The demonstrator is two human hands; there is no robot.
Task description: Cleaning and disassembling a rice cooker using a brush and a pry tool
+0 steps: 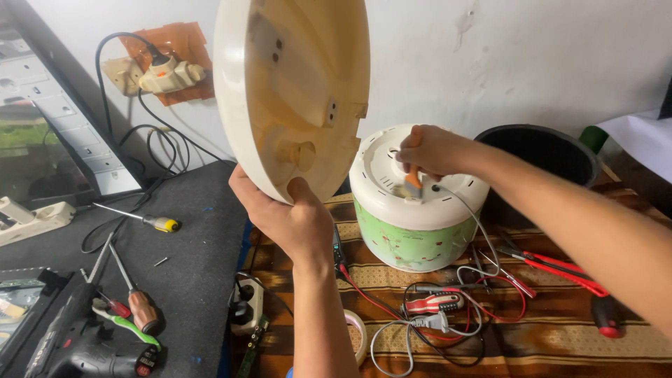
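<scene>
My left hand (290,220) grips the lower rim of a round cream plastic base cover (290,91), held upright with its hollow inner side facing me. My right hand (428,152) reaches in from the right and rests on top of an upside-down rice cooker body (413,210), white above and green below. Its fingers pinch a small orange-and-grey part (413,183) at the cooker's underside. A grey wire (476,224) runs down from there to the striped cloth.
A black inner pot (542,150) stands behind the cooker. Red pliers (560,269), a red-handled tool (432,304), tangled red and black leads and a tape roll (358,336) lie on the cloth. Screwdrivers (140,220), a drill (77,343) and a power strip (246,304) lie at left.
</scene>
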